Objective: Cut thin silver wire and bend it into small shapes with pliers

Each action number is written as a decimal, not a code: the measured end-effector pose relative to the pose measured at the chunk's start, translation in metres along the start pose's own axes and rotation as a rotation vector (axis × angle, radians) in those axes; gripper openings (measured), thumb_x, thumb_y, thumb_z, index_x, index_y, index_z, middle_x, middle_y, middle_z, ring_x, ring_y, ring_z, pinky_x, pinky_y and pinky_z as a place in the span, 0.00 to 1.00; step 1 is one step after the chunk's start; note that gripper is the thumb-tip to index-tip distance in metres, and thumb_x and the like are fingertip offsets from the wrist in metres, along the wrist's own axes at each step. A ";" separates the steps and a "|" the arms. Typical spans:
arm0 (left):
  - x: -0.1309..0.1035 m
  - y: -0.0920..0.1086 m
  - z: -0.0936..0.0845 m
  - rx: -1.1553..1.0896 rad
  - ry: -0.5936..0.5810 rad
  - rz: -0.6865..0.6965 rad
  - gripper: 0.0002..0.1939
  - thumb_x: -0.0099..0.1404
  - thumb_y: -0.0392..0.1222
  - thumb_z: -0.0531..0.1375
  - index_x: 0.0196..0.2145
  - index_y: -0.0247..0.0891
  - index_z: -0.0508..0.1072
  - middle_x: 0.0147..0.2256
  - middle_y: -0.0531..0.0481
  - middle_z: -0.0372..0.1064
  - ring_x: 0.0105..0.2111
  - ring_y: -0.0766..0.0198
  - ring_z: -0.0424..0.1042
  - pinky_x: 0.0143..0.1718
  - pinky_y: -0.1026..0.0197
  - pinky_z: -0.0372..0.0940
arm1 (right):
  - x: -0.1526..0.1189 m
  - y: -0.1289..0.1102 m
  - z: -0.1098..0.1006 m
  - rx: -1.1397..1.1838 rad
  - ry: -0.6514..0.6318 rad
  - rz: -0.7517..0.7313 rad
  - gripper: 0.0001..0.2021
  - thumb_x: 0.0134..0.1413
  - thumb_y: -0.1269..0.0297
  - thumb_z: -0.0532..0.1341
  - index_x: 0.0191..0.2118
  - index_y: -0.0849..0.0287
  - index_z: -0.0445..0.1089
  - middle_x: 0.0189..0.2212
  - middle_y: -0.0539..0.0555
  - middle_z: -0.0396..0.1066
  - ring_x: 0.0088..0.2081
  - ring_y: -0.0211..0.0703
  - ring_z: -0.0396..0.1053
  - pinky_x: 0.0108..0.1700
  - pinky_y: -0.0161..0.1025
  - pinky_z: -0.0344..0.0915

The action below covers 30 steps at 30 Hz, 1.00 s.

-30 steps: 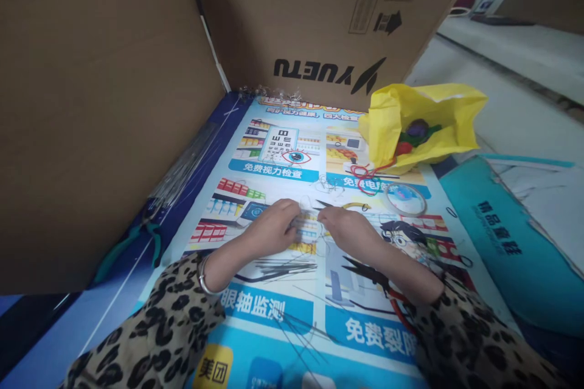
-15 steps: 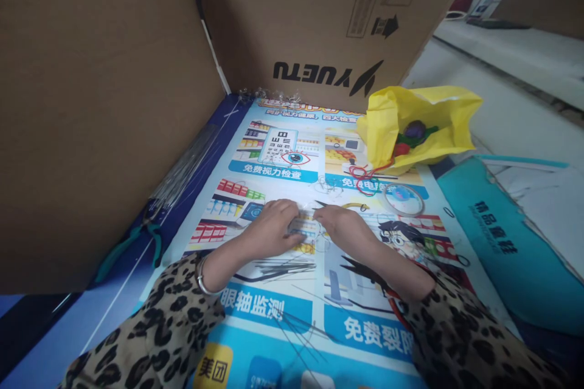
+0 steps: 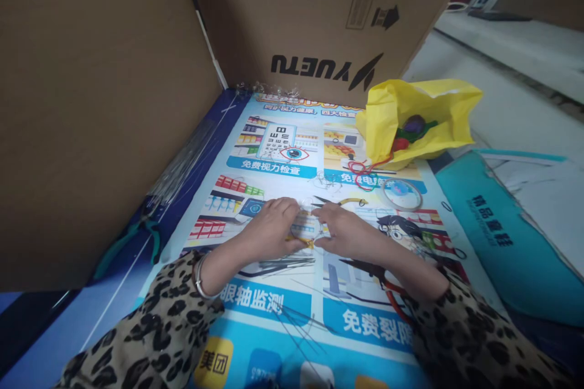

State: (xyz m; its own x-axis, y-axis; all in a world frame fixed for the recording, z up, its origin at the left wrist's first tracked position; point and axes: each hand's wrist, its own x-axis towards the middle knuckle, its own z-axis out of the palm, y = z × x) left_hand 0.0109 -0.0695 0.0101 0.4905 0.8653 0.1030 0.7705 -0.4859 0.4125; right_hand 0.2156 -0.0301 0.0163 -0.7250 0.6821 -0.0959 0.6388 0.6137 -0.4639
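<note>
The left hand (image 3: 272, 232) and right hand (image 3: 343, 232) face each other just apart, thumbs spread from curved fingers; thin wire (image 3: 322, 232) lies between them, close to the right fingertips, but whether either hand pinches it I cannot tell. Cardboard panels stand along the left (image 3: 100, 103) and far (image 3: 314, 12) edges, while the printed poster (image 3: 241, 334) runs on toward the near side under loose wires (image 3: 301, 329). A yellow-handled tool (image 3: 351, 201) lies just beyond the right hand, and dark-bladed scissors (image 3: 371, 270) partly under that forearm. A wire tangle (image 3: 326, 181), red cord (image 3: 358, 169) and yellow bag (image 3: 383, 127) occupy the far side; teal-handled pliers (image 3: 119, 250) lie left.
</note>
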 end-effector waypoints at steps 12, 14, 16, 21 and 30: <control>0.003 -0.023 -0.004 -0.209 -0.085 0.136 0.29 0.55 0.43 0.61 0.53 0.37 0.59 0.55 0.40 0.57 0.57 0.56 0.54 0.55 0.52 0.53 | 0.002 0.000 0.003 -0.034 -0.016 -0.058 0.22 0.42 0.81 0.50 0.47 0.62 0.62 0.43 0.60 0.61 0.45 0.44 0.62 0.47 0.39 0.59; 0.005 -0.028 -0.005 -0.212 -0.097 0.151 0.29 0.55 0.42 0.61 0.53 0.37 0.59 0.55 0.40 0.57 0.57 0.56 0.54 0.55 0.51 0.52 | 0.002 -0.001 0.003 -0.026 -0.008 -0.062 0.22 0.42 0.80 0.50 0.47 0.62 0.62 0.43 0.60 0.61 0.45 0.44 0.61 0.47 0.40 0.59; 0.008 -0.034 -0.006 -0.215 -0.127 0.173 0.28 0.55 0.43 0.61 0.53 0.38 0.60 0.55 0.41 0.57 0.57 0.57 0.53 0.56 0.51 0.52 | 0.001 -0.001 0.002 -0.014 0.002 -0.056 0.22 0.43 0.80 0.50 0.47 0.62 0.62 0.44 0.60 0.61 0.46 0.45 0.61 0.48 0.40 0.59; 0.012 -0.046 -0.009 -0.243 -0.182 0.223 0.27 0.57 0.42 0.60 0.54 0.42 0.61 0.54 0.46 0.61 0.58 0.61 0.52 0.57 0.52 0.50 | 0.002 0.002 0.004 0.033 -0.001 -0.049 0.25 0.43 0.80 0.51 0.50 0.61 0.60 0.45 0.60 0.62 0.47 0.46 0.61 0.47 0.41 0.59; 0.004 -0.028 -0.006 -0.173 -0.101 0.083 0.23 0.57 0.33 0.54 0.51 0.42 0.63 0.54 0.48 0.60 0.56 0.61 0.55 0.55 0.51 0.51 | 0.001 0.003 0.006 0.032 0.006 -0.007 0.27 0.43 0.79 0.51 0.54 0.61 0.58 0.44 0.60 0.62 0.46 0.45 0.62 0.46 0.40 0.60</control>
State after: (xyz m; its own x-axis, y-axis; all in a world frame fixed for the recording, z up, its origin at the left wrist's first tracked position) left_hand -0.0112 -0.0516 0.0048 0.5942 0.8024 0.0558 0.6489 -0.5192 0.5562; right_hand 0.2149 -0.0297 0.0092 -0.7281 0.6798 -0.0874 0.6248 0.6059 -0.4924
